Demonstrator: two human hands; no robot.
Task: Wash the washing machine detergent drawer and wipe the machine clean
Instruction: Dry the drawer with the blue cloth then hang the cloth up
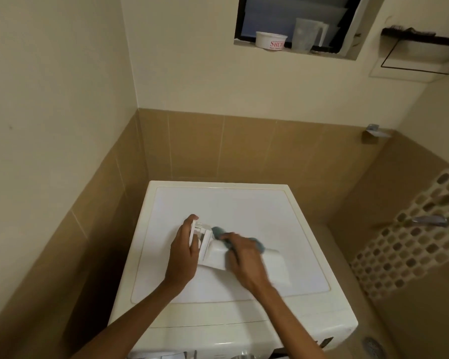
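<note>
My left hand point(183, 251) is gripping the drawer point(215, 257) by its left end. It is lying crosswise before me, and my right hand point(244, 257) is clutching the cloth point(218, 231) at its middle.

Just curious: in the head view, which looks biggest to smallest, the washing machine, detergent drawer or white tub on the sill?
1. washing machine
2. detergent drawer
3. white tub, though it stands farther off, so its real size is unsure.

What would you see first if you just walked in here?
Two hands in the middle: the left hand holds a white detergent drawer on top of the washing machine, while the right hand holds a blue cloth against it. On the window ledge stand a white tub and a clear jug.
</note>
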